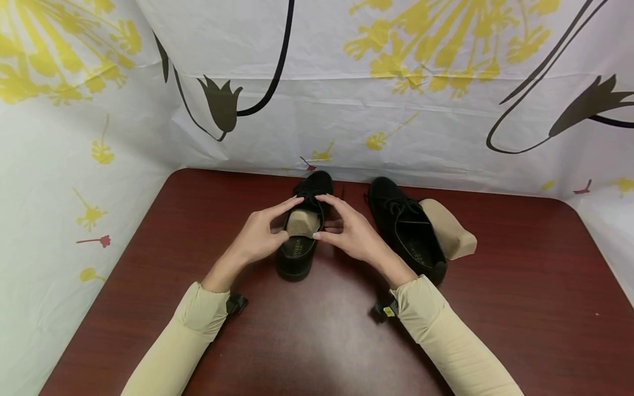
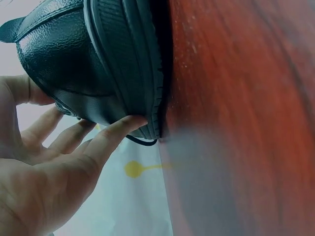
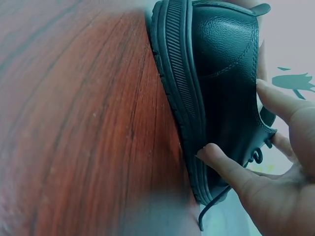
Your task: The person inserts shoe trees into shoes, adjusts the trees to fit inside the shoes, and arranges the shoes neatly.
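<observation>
Squarely at the middle of the dark red wood-grain table (image 1: pixel 148 286) stands a black lace-up leather shoe with a ribbed rubber sole (image 1: pixel 303 231), sole flat on the surface, toe pointing away toward the white backdrop printed with yellow flowers (image 1: pixel 396 82). Flanked on both sides: left hand (image 1: pixel 260 236) curved along the left wall, fingertips laid on the upper near the sole in the left wrist view (image 2: pixel 123 125), thumb up at the collar; right hand (image 1: pixel 349 234) cupped round the right wall, thumb pressing the upper just above the sole (image 3: pixel 211 155), fingers curled over the laces. Lodged in the opening, a beige foam shoe insert (image 1: pixel 303 221), its top showing between the two hands.

Likely light and easy to lift, though no rigid object: pebbled leather looks supple enough to dent under a pinch, while the sole should stay stiff. Safest hold probably low on both sides, near the sole or at the heel counter, not by the loose laces. Foam probably compressible, best pinched at its exposed top.

Just to the right, apart from the hands, a second black lace-up shoe (image 1: pixel 408 234) with another beige foam insert (image 1: pixel 451 228) leaning against its far side.
</observation>
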`<state>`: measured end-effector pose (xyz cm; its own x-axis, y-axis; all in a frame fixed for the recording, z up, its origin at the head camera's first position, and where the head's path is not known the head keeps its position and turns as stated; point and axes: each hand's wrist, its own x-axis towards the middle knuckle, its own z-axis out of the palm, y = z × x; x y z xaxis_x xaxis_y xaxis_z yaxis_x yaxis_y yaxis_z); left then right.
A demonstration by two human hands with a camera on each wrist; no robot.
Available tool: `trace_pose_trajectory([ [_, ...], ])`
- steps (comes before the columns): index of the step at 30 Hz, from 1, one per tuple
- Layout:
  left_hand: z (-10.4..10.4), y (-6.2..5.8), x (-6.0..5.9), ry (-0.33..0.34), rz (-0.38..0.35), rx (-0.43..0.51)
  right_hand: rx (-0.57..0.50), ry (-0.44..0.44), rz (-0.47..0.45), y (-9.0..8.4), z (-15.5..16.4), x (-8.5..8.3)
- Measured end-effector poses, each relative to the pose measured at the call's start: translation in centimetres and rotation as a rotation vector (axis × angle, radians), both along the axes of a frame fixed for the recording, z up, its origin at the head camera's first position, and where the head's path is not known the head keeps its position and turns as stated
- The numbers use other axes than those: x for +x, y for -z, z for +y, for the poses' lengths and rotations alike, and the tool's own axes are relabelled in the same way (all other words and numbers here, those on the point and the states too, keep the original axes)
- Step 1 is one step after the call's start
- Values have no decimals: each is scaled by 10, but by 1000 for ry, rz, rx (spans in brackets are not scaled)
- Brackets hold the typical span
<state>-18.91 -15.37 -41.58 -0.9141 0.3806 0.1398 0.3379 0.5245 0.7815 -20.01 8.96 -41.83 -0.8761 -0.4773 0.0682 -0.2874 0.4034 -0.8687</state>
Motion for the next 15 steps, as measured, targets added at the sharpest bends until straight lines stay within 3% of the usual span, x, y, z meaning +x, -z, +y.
trace_pose_trajectory([
  [15,-4,-3,2,-8,-46,67,-16,44,37,-4,-7,3],
])
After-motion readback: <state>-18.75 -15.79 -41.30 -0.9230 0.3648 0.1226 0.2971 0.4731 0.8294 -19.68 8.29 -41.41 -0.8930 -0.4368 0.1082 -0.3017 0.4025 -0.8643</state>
